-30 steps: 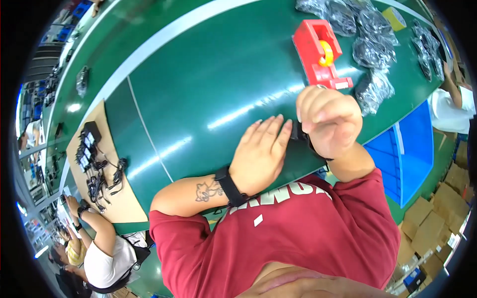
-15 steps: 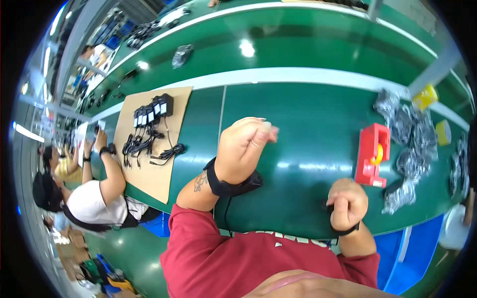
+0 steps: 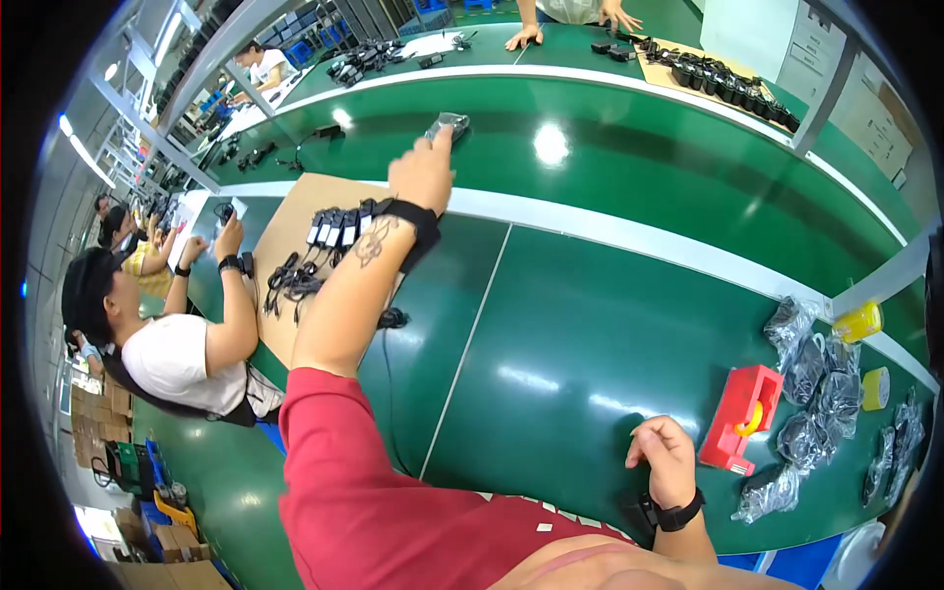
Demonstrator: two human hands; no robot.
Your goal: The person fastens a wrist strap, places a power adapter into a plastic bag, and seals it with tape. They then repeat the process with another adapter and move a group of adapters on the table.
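My right hand point(image 3: 665, 457) rested near me on the green table point(image 3: 610, 334), fingers loosely curled and holding nothing, just left of the red tape dispenser point(image 3: 739, 418). Bagged black adapters point(image 3: 821, 379) lay in clear plastic beyond it, with yellow tape rolls point(image 3: 857, 321) close by. My left hand point(image 3: 423, 174) was stretched far out across the white stripe, fingers down on a small bagged adapter point(image 3: 448, 124) on the conveyor belt point(image 3: 629, 167); I couldn't tell whether they had closed around it. Under my forearm sat a cardboard sheet point(image 3: 295, 211) with a row of black adapters point(image 3: 339, 228) and cables. A co-worker in white point(image 3: 182, 359) sat to my left, and another person's hands point(image 3: 526, 35) pressed the far bench. Half a second earlier that left hand hovered mid-table in a fist; now it was out at the belt.
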